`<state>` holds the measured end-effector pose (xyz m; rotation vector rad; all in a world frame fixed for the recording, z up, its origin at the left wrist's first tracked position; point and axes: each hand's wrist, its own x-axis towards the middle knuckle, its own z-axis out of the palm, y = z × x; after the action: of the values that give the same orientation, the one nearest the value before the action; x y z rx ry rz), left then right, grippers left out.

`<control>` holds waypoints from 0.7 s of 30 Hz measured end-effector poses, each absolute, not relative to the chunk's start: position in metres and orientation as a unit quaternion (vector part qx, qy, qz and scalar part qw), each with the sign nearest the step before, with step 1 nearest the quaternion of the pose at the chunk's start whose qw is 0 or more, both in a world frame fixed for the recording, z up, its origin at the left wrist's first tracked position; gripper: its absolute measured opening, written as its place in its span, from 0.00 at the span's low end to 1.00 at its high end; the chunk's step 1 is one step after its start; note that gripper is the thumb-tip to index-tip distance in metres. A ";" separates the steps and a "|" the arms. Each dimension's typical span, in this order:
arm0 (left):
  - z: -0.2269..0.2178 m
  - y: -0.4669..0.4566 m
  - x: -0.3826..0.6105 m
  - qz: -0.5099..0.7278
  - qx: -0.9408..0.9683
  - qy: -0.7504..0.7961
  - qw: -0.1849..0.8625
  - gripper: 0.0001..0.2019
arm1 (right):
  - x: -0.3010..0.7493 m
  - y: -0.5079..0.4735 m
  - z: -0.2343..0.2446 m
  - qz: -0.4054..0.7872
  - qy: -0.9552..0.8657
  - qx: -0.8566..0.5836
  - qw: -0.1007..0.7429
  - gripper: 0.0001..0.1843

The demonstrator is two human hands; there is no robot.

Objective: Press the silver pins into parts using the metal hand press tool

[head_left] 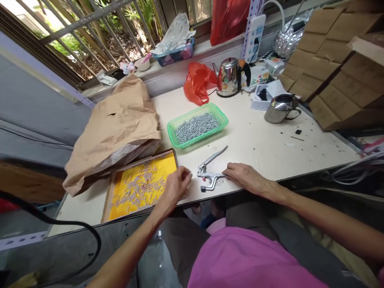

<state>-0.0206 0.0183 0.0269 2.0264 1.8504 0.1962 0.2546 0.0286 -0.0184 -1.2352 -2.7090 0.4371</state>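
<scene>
While a green basket point(200, 137) sits beyond, the right hand point(244, 176) grips snap-fastener pliers point(211, 176) — crosswise, handles rightward — left hand point(177, 184) pinched, contents unclear.

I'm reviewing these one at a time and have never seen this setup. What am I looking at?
There's no machine: these are a person's bare hands, filmed in one picture by a camera worn on the head, looking forward and down. The right hand holds one handle of the pliers on the table. The left hand is pinched beside the yellow tray; whether it holds anything is too small to tell. Small metal pieces fill the tray and green basket.
</scene>
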 end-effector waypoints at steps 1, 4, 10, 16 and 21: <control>0.025 0.011 -0.010 0.050 0.742 0.641 0.190 0.08 | 0.256 0.030 -0.018 0.137 -0.901 -0.406 0.063 0.14; 0.018 -0.001 0.010 -0.050 0.794 0.593 0.124 0.10 | 0.262 0.034 -0.017 0.120 -0.906 -0.403 0.056 0.12; 0.014 0.004 0.020 -0.184 0.816 0.544 0.060 0.12 | 0.269 0.035 -0.013 0.109 -0.905 -0.408 0.038 0.09; 0.012 0.009 0.019 -0.187 0.833 0.516 0.071 0.10 | 0.269 0.035 -0.012 0.102 -0.905 -0.412 0.022 0.08; 0.005 0.011 0.014 -0.069 0.806 0.568 0.154 0.07 | 0.267 0.033 -0.009 0.102 -0.900 -0.423 0.011 0.08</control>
<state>0.0140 0.0109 0.0049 2.3095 1.6284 -0.1965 0.2674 0.0328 -0.0092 -1.3206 -2.8077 0.3175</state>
